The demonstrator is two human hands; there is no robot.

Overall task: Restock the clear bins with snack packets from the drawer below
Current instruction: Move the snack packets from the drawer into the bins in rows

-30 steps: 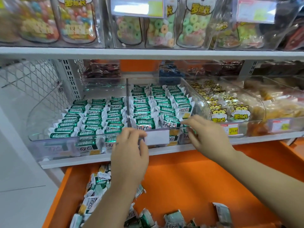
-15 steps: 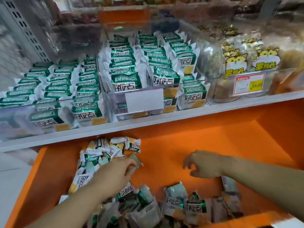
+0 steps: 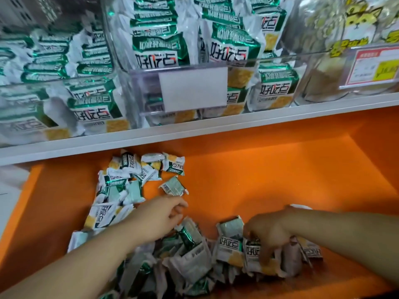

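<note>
Green-and-white snack packets [image 3: 121, 186] lie loose along the left and front of the orange drawer [image 3: 269, 180]. One packet [image 3: 173, 187] lies apart, face down. My left hand [image 3: 159, 214] hovers over the front pile with curled fingers; its palm hides whether it holds anything. My right hand [image 3: 269, 231] reaches down at the front right, and its fingers grip a packet [image 3: 254, 255] in the pile. Above the drawer, the middle clear bin [image 3: 138, 87] and the left clear bin [image 3: 54, 83] hold rows of the same packets standing upright.
A white shelf edge [image 3: 216, 124] runs between the bins and the drawer. The middle bin carries a blank white label [image 3: 192, 89]. At the right, another clear bin [image 3: 319, 83] holds yellow cat-printed bags and has a red-and-yellow price tag [image 3: 375, 67].
Both hands dropped from the bin fronts into the drawer and then moved toward the front pile. The right hand closed on a packet. The view tilted down and closer.
</note>
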